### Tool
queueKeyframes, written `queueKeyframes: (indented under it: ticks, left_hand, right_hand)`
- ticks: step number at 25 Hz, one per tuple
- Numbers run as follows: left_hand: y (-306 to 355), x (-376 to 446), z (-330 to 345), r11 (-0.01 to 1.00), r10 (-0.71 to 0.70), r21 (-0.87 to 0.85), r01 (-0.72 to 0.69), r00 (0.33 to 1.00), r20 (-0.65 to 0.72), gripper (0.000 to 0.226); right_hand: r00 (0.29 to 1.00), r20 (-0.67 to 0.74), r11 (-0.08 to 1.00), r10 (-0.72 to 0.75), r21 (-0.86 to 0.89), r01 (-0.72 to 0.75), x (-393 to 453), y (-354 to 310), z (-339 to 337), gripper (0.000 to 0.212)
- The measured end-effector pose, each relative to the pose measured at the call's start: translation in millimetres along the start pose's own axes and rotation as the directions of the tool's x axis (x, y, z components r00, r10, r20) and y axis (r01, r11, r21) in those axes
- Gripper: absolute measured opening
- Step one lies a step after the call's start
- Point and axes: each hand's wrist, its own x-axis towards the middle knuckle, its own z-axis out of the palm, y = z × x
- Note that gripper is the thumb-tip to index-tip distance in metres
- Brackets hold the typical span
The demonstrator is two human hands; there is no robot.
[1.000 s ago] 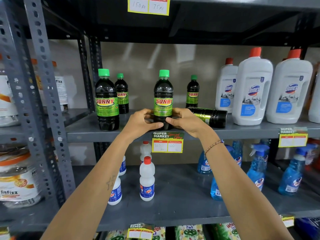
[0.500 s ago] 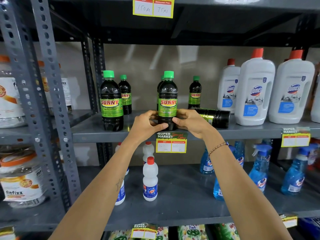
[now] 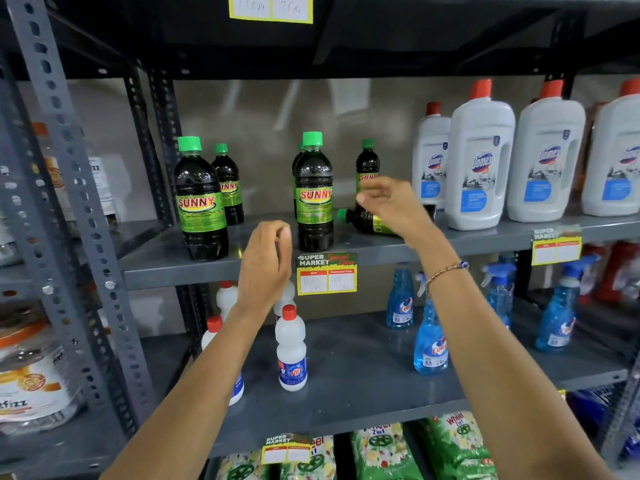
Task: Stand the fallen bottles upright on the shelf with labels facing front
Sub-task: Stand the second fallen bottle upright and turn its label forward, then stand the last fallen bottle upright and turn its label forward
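Grey steel shelf [image 3: 166, 261], slotted uprights. Front row: Sunny bottle [image 3: 201, 202] at left and a second Sunny bottle [image 3: 314, 195] at centre, both upright, labels front. Behind them three more upright Sunny bottles; one is mostly hidden. Fallen Sunny bottle [image 3: 365, 220] lies on its side just right of centre, green cap pointing left, partly hidden by a hand. Right end: white Domex jugs [image 3: 479, 161], red caps, upright. Price tag [image 3: 327, 273] clipped to the front edge; another tag [image 3: 556, 244] further right.
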Motion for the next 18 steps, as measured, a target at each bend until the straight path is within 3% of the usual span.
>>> queueKeyframes:
  ticks: [2,4,7,10,12,15,18]
  left_hand:
    - [13,-8,6,0.991,0.131,0.020,-0.131,0.991,0.006,0.020]
    - [31,-5,21,0.976,0.215,0.024,-0.216,0.975,0.055,0.026]
    - [64,3,62,0.968,0.232,0.063,-0.244,0.961,0.150,0.031]
    - [75,4,109,0.888,0.163,0.392,-0.241,0.961,0.222,0.045]
    - [66,1,128,0.804,0.110,0.541,-0.246,0.956,0.271,0.047]
    - [52,-5,139,0.754,0.118,0.608,-0.249,0.962,0.247,0.042]
    - [53,-7,142,0.732,0.152,0.636,-0.244,0.969,0.197,0.040]
  right_hand:
    - [0.993,-0.111,0.994,-0.047,-0.101,0.036,7,-5,-18,0.029]
    - [0.990,-0.115,0.960,-0.077,-0.278,0.042,15,-6,-30,0.032]
    - [0.998,0.050,0.822,0.050,-0.570,-0.012,25,-1,-45,0.057]
    - [0.937,0.237,0.668,0.258,-0.744,0.004,34,7,-53,0.057]
    - [0.911,0.275,0.633,0.307,-0.774,0.020,41,13,-57,0.048]
    - [0.910,0.255,0.693,0.327,-0.719,-0.047,41,20,-59,0.039]
    - [0.986,0.087,0.789,0.144,-0.611,-0.062,42,38,-50,0.052]
